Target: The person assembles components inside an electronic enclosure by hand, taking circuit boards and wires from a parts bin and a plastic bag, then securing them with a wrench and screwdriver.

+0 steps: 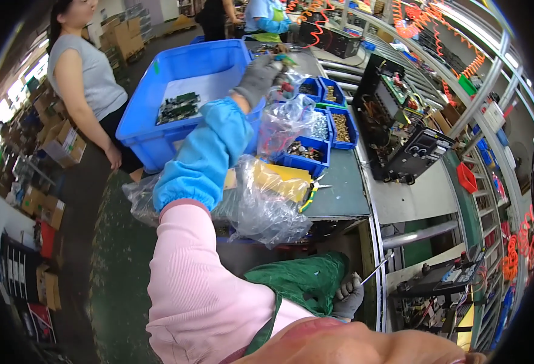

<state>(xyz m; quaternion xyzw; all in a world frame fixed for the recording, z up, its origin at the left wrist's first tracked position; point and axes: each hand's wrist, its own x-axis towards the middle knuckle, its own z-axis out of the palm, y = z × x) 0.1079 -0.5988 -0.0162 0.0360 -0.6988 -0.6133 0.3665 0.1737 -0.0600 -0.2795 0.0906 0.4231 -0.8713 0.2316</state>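
My left hand (pixel 258 80), in a grey glove and blue oversleeve, reaches beyond the near bins, beside the large blue tub (pixel 148 130). A small green and yellow item (pixel 286 60) lies by its fingers; whether they grip it is unclear. Low on the right, my gloved right hand (pixel 348 297) is closed around a slim metal rod-like tool (pixel 376 272), which points up and right. Circuit boards (pixel 179 108) lie in the tub. Small blue bins hold brass-coloured fasteners (pixel 341 127), silvery ones (pixel 319 126) and mixed hardware (pixel 304 151).
Clear plastic bags (pixel 267 209) and a yellow sheet (pixel 285 181) cover the near bench. To the right, an opened black electrical unit (pixel 400 124) stands by the roller line (pixel 422 233). A person (pixel 88 79) stands left of the tub; others are farther back.
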